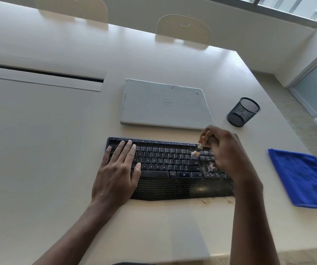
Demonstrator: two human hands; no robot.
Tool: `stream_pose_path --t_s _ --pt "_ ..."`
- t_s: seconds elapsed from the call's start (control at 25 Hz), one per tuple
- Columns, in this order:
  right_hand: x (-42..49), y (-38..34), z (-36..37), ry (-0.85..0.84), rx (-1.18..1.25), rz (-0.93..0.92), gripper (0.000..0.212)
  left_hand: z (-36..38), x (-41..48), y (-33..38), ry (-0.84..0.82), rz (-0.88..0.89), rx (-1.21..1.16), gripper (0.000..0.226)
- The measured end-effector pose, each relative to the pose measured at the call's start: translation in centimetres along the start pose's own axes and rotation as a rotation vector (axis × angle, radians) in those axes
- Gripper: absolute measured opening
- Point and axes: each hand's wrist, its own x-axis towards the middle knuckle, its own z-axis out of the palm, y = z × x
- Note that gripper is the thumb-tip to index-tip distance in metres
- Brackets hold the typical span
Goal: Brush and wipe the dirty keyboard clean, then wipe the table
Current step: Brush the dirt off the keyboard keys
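A black keyboard (173,169) with a dotted palm rest lies on the white table (48,150) in front of me. Pale crumbs and dust sit on its right-hand keys, near the number pad. My left hand (119,169) rests flat on the left keys with straight fingers. My right hand (224,152) grips a small wooden brush (201,145), whose pale bristles touch the keys near the top right of the main block. A folded blue cloth (303,178) lies on the table to the right of the keyboard.
A shut silver laptop (165,104) lies just behind the keyboard. A black mesh pen cup (243,111) stands to its right. The table's right edge runs close past the cloth. A cable slot (43,73) crosses the far left. Two pale chairs (184,28) stand behind.
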Motion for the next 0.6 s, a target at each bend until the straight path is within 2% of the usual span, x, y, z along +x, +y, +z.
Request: stream_pose_path --t_s 0.16,0.32,0.4,0.52,0.6 --pt "0.1 -0.9 0.8 -0.089 0.063 -0.059 0.020 -0.1 0.0 0.0 0.007 0.005 -0.003 0.064" --pt "0.0 0.4 0.3 -0.006 -0.017 0.047 0.029 -0.2 0.0 0.0 -0.005 0.000 0.003 0.065" --pt "-0.1 0.0 0.1 0.016 0.062 0.025 0.026 -0.2 0.0 0.0 -0.009 -0.001 0.004 0.065" --pt "-0.2 -1.0 0.4 -0.062 0.176 -0.030 0.021 -0.2 0.0 0.0 -0.006 0.001 0.004 0.065" --pt "-0.2 -0.3 0.7 -0.080 0.111 0.007 0.024 -0.2 -0.1 0.0 -0.006 0.003 0.004 0.065"
